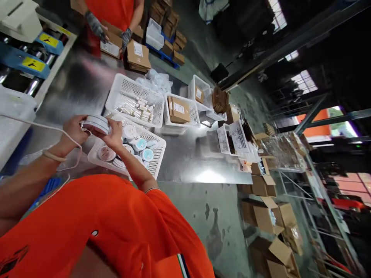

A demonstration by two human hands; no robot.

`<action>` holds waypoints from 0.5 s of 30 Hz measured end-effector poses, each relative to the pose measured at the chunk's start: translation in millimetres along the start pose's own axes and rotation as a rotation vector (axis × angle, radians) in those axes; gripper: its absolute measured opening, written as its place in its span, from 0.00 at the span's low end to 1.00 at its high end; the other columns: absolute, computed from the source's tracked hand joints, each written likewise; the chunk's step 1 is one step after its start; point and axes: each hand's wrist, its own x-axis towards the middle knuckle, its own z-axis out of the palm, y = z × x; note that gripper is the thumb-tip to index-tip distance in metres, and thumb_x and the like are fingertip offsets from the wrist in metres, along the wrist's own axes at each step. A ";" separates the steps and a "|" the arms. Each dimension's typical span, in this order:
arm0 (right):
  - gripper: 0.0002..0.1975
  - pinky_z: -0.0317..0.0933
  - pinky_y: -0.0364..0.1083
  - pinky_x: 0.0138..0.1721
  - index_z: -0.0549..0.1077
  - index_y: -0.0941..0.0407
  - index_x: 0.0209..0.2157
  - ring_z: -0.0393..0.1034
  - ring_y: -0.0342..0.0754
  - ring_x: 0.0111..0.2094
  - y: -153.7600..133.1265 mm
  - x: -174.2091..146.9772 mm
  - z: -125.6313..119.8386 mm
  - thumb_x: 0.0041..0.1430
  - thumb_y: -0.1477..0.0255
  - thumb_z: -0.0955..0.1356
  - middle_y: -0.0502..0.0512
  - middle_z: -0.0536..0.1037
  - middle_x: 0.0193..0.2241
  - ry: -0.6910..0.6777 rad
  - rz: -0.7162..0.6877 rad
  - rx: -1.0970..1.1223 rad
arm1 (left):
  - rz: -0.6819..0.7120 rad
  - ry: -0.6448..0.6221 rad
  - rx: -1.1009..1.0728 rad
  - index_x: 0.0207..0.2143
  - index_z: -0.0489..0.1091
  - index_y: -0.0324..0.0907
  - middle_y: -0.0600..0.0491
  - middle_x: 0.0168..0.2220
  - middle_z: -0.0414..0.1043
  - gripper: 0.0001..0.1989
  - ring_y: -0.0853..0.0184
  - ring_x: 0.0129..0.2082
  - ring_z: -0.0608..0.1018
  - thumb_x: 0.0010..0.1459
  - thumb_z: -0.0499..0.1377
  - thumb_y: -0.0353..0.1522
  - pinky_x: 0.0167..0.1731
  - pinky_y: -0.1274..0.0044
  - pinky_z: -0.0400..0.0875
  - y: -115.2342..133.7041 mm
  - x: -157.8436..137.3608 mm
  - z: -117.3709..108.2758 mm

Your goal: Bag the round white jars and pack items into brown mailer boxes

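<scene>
Between my two hands is a small stack of round, flat white containers (pixel 95 122), tilted on edge above a basket. My left hand (pixel 74 133) grips the stack from the left, its fingers bent round the rim. On the other side my right hand (pixel 115 134) closes on the stack's right edge. Below lies a white perforated basket (pixel 159 148) with several similar round containers, some with blue lids (pixel 147 154) and one with a pinkish lid (pixel 106 153). The print on the held containers is too small to read.
A white basket (pixel 117 87) behind holds small white and tan pieces (pixel 144 110). Beside it, another basket (pixel 194 116) carries flat brown packages (pixel 178 110). A co-worker (pixel 111 15) in grey gloves handles a labelled box across the steel table (pixel 185 154). A cable (pixel 43 125) hangs at left.
</scene>
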 end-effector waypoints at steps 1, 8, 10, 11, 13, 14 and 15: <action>0.37 0.67 0.54 0.72 0.77 0.61 0.68 0.74 0.58 0.64 -2.7 0.9 -0.5 0.63 0.64 0.86 0.63 0.83 0.60 -0.042 -0.016 -0.110 | -0.013 0.015 -0.017 0.67 0.75 0.33 0.37 0.63 0.82 0.36 0.46 0.60 0.84 0.56 0.62 0.35 0.64 0.58 0.80 -0.2 -0.3 0.2; 0.17 0.71 0.58 0.65 0.79 0.64 0.64 0.71 0.63 0.67 -35.6 12.1 -3.2 0.83 0.69 0.69 0.71 0.82 0.62 -0.158 -0.147 -0.623 | 0.037 -0.029 -0.113 0.73 0.71 0.30 0.36 0.75 0.72 0.43 0.49 0.75 0.76 0.52 0.61 0.30 0.79 0.56 0.67 13.5 0.9 5.7; 0.17 0.73 0.57 0.64 0.78 0.63 0.65 0.72 0.62 0.66 -42.4 17.0 -2.6 0.85 0.72 0.66 0.71 0.81 0.61 -0.166 -0.151 -0.658 | 0.054 -0.054 -0.122 0.73 0.70 0.28 0.35 0.77 0.69 0.43 0.50 0.77 0.73 0.54 0.61 0.29 0.81 0.59 0.63 21.2 6.2 4.2; 0.17 0.73 0.58 0.63 0.76 0.62 0.67 0.73 0.62 0.65 -43.5 20.4 -3.5 0.84 0.73 0.66 0.71 0.81 0.62 -0.160 -0.153 -0.659 | 0.054 -0.070 -0.123 0.74 0.70 0.27 0.35 0.78 0.68 0.43 0.50 0.78 0.72 0.54 0.61 0.29 0.82 0.60 0.62 24.8 10.5 2.4; 0.25 0.74 0.58 0.63 0.72 0.62 0.72 0.74 0.62 0.65 -39.3 30.1 -9.0 0.80 0.72 0.72 0.69 0.80 0.63 -0.162 -0.149 -0.596 | 0.032 -0.118 -0.121 0.74 0.70 0.26 0.35 0.77 0.70 0.45 0.48 0.76 0.74 0.53 0.63 0.29 0.80 0.60 0.64 29.9 22.2 -3.0; 0.33 0.74 0.57 0.65 0.69 0.62 0.74 0.74 0.62 0.65 -33.8 36.0 -13.6 0.75 0.71 0.77 0.69 0.80 0.63 -0.169 -0.143 -0.524 | 0.011 -0.140 -0.118 0.74 0.71 0.26 0.34 0.76 0.70 0.46 0.47 0.74 0.76 0.52 0.65 0.29 0.79 0.60 0.67 30.8 29.3 -6.5; 0.41 0.74 0.57 0.66 0.67 0.62 0.75 0.74 0.62 0.65 -26.1 42.2 -19.1 0.68 0.70 0.82 0.68 0.80 0.64 -0.170 -0.135 -0.427 | -0.013 -0.156 -0.113 0.75 0.71 0.26 0.34 0.76 0.71 0.46 0.46 0.71 0.78 0.52 0.66 0.30 0.76 0.59 0.71 30.3 37.0 -10.3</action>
